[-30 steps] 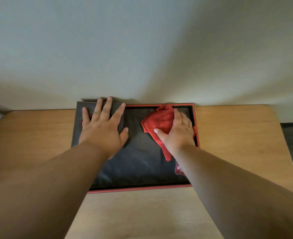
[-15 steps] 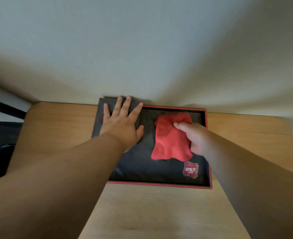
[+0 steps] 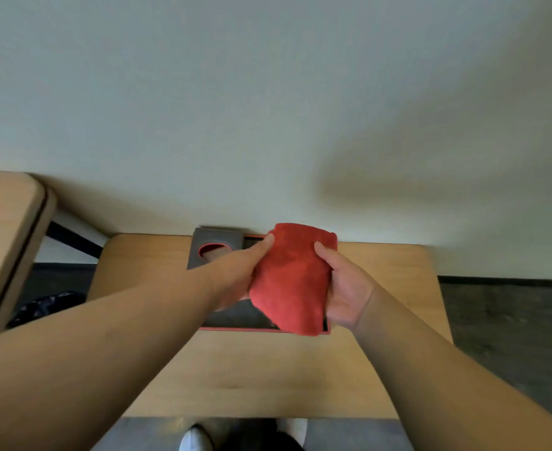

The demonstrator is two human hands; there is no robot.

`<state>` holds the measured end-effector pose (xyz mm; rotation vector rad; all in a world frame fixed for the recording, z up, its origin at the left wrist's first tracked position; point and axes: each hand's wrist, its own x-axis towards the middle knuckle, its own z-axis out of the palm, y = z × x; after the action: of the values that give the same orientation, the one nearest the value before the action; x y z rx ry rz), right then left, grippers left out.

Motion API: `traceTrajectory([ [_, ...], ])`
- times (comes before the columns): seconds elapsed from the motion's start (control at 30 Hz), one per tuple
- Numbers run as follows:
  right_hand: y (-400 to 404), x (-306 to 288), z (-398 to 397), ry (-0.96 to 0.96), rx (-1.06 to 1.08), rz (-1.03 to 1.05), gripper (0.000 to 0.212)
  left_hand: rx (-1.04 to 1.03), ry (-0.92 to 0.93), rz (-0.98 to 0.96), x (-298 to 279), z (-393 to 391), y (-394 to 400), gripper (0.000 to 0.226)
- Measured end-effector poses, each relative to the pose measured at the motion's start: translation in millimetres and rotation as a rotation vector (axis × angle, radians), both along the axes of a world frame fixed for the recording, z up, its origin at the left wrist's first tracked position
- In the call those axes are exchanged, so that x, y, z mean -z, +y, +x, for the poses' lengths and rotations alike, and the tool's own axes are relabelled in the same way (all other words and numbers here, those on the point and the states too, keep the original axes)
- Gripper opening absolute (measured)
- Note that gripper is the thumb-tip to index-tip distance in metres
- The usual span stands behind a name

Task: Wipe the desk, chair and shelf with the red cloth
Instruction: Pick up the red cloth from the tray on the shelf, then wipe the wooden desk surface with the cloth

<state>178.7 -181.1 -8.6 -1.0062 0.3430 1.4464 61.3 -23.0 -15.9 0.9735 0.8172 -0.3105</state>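
The cloth (image 3: 292, 281) hung in the air between both hands, lifted clear of the mat (image 3: 235, 315) and the surface (image 3: 268, 369) below it. It appeared folded or bunched into a rough rectangle, upper edge level with the far rim of the surface, lower corner drooping over the near red border of the mat. The left hand (image 3: 235, 275) gripped its left edge, thumb on the near face and fingers closed behind the fabric, out of sight. The right hand (image 3: 346, 288) gripped the right edge, thumb tip pressed on the upper right of the near face, the remaining fingers wrapped behind.

The mat was dark with a red border and lay against the wall (image 3: 268, 109); a grey corner piece with a red-rimmed ring (image 3: 214, 249) showed at its far left. The wooden surface around the mat was bare in view. A second wooden top (image 3: 4, 239) stood to the left, apart from the first. Dark floor (image 3: 512, 336) lay on the right, and the toes of light shoes (image 3: 196, 439) showed at the bottom edge.

Judged step: refolding or turning the cloth between strokes on the surface, with neither chair nor shelf in view. The next move would call for one hand to take the cloth flat under the palm, lower it to the surface, and sweep the bare wood beside the mat.
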Motion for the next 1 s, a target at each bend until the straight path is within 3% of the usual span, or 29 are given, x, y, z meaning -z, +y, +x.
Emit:
traceTrajectory([
  [0.07, -7, -49, -9, 0.038, -0.047, 0.119, 0.063, -0.086, -0.013, -0.025, -46, -15, -11, 0.057],
  [0.17, -16, -112, -28, 0.048, -0.141, 0.233, 0.078, -0.092, -0.031, 0.109, -111, -45, -22, 0.040],
  [0.3, -19, -173, -67, 0.033, -0.302, 0.284, 0.080, -0.162, 0.000, 0.318, -183, -101, -31, 0.035],
  [0.4, -3, -203, -108, -0.025, -0.435, 0.266, 0.073, -0.305, 0.013, 0.358, -220, -152, -36, 0.038],
  [0.53, 37, -223, -173, 0.057, -0.577, 0.199, 0.071, -0.484, 0.020, 0.347, -251, -228, -38, 0.049],
  [0.73, 93, -236, -303, 0.036, -0.816, 0.258, 0.068, -0.762, 0.074, 0.345, -261, -371, -26, 0.049],
  [0.9, 133, -241, -436, 0.080, -0.874, 0.293, 0.063, -0.869, 0.094, 0.344, -263, -507, -1, 0.053],
  [1.0, 154, -240, -523, 0.089, -0.859, 0.310, 0.060, -0.888, 0.094, 0.348, -269, -596, 14, 0.045],
])
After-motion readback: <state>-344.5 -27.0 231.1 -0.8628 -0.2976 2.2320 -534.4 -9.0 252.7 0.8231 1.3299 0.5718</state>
